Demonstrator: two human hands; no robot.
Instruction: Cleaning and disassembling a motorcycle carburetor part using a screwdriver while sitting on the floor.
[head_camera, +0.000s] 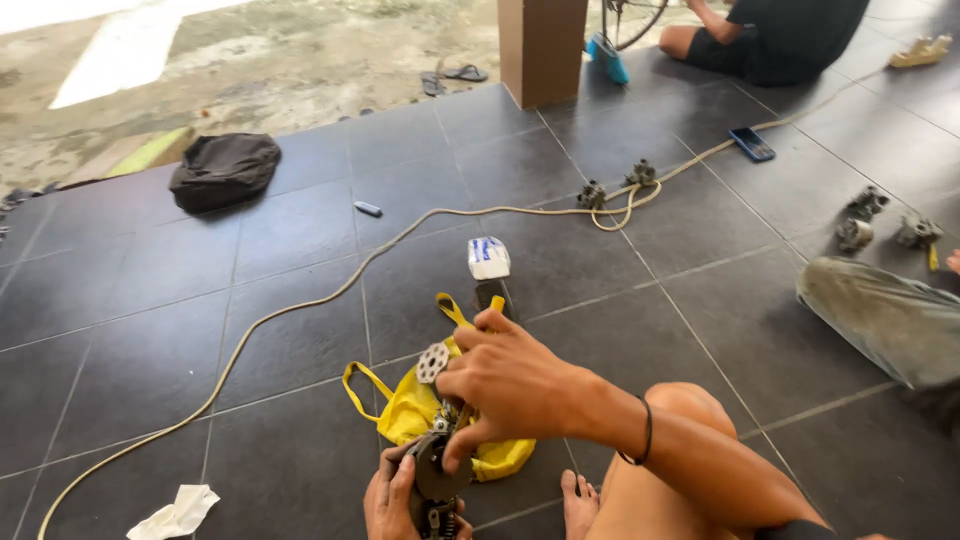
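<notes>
I am sitting on a floor of dark grey square tiles (300, 250), looking down at my two bare hands near the bottom middle of the view. My left hand (392, 497) is lowest, its fingers curled up around the lower part of a dark metal mechanical part (436, 478) and gripping it from underneath. My right hand (505, 385) comes in from the right, a thin black band on its wrist, and lies over the top of the same part with its fingers bent and pressed down onto it, the thumb hooked along the near side.

The part stands roughly upright in my grip, its long axis running from the bottom edge of the view up and away from me. At its upper end a small round pale metal disc with holes (432, 362) faces up and to the left. Its lower end, with what looks like a spring, is cut off by the frame edge.

Just behind my hands, touching the part, lies a crumpled yellow cloth bag with looped handles (405, 410). Beyond it sits a small white and blue carton (488, 257). A long cream-coloured cable (300, 300) snakes across the tiles from lower left to upper right. A crumpled white tissue (178, 513) lies at lower left, and a black bag (224, 169) rests far off at upper left. Another person sits at the top right.
</notes>
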